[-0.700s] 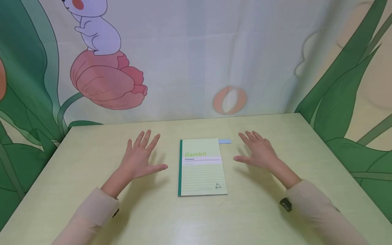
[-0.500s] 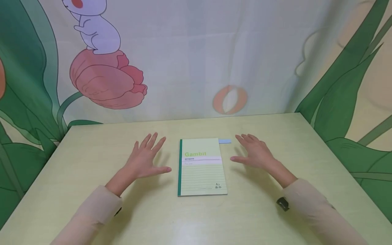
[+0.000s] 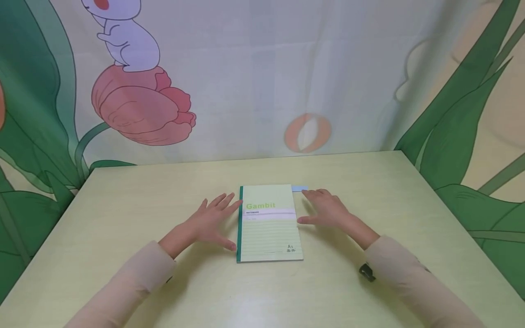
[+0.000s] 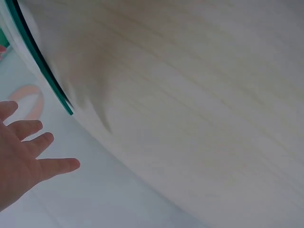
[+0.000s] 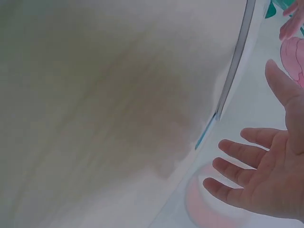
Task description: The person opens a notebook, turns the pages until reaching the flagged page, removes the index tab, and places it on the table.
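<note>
A pale green notebook [image 3: 268, 232] with "Gambit" on its cover and a dark green spine lies flat on the table. From its upper right edge a small blue tab [image 3: 300, 188] sticks out. My left hand [image 3: 211, 223] is at the spine side, fingers spread, with a fingertip and the thumb right at the spine in the head view. Over by the right edge is my right hand [image 3: 328, 209], fingers extended, the index fingertip overlapping the tab and the thumb close to the cover's edge. The left wrist view shows the green spine [image 4: 40, 61] beyond the spread fingers [image 4: 59, 165].
The light wooden table [image 3: 135, 200] reaches back to a hanging cloth [image 3: 229, 91] printed with a rabbit, a pink flower and green leaves. A dark wrist device [image 3: 367, 272] shows below the right sleeve.
Both hands have moved inward and toward the notebook, the left one to the right and down, the right one to the left. The notebook has stayed in place on the table.
</note>
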`<state>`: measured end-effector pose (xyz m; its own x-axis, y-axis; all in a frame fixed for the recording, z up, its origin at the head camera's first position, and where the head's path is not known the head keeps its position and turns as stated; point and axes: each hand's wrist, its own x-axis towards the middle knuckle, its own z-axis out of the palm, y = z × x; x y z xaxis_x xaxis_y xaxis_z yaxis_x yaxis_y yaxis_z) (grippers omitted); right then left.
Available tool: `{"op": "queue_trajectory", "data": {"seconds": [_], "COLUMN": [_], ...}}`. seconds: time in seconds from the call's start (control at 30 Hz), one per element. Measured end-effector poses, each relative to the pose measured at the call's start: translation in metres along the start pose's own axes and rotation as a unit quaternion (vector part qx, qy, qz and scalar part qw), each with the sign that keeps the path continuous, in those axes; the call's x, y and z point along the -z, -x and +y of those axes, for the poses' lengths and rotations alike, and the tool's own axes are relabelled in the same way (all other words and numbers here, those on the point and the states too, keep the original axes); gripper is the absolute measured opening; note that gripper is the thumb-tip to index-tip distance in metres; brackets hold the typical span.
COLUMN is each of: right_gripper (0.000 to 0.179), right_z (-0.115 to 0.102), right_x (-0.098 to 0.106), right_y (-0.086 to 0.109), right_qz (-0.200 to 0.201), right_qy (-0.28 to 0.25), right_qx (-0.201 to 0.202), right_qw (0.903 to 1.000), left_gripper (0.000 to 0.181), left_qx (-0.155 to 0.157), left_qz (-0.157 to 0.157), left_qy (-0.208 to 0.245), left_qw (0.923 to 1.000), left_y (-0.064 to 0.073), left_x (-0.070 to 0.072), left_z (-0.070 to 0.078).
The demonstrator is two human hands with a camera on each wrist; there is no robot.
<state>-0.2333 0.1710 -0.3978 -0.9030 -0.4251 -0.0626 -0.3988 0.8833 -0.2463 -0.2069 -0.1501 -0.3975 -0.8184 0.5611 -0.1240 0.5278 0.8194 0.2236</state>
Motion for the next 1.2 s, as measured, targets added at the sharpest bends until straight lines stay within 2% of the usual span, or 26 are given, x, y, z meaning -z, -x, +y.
{"op": "queue_trajectory", "data": {"seconds": [0.27,0.4,0.6,0.8,1.2], "right_gripper": [0.085,0.083,0.08,0.078,0.082], "right_z": [-0.006,-0.008,-0.01,-0.011,-0.019], "right_x": [-0.01,-0.014,-0.015,-0.014,-0.01], "right_y": [-0.007,-0.01,-0.012,-0.012,-0.008], "right_qz": [-0.041,-0.067,-0.091,-0.105,-0.099], "right_qy": [-0.027,-0.051,-0.077,-0.104,-0.14], "right_qx": [-0.001,-0.001,0.003,0.021,0.043], "right_qw": [0.9988,0.9964,0.9929,0.9888,0.9843], "left_gripper": [0.112,0.107,0.105,0.106,0.104], "left_qx": [0.007,0.011,0.019,0.031,0.035], "left_qz": [-0.061,-0.081,-0.086,-0.088,-0.087], "left_qy": [0.0,-0.008,-0.022,-0.015,-0.015], "left_qw": [0.9981,0.9966,0.9959,0.9956,0.9955], "left_y": [-0.005,-0.006,-0.007,-0.005,-0.005], "left_x": [-0.007,-0.011,-0.014,-0.013,-0.013], "left_z": [0.008,0.011,0.016,0.024,0.026]}}
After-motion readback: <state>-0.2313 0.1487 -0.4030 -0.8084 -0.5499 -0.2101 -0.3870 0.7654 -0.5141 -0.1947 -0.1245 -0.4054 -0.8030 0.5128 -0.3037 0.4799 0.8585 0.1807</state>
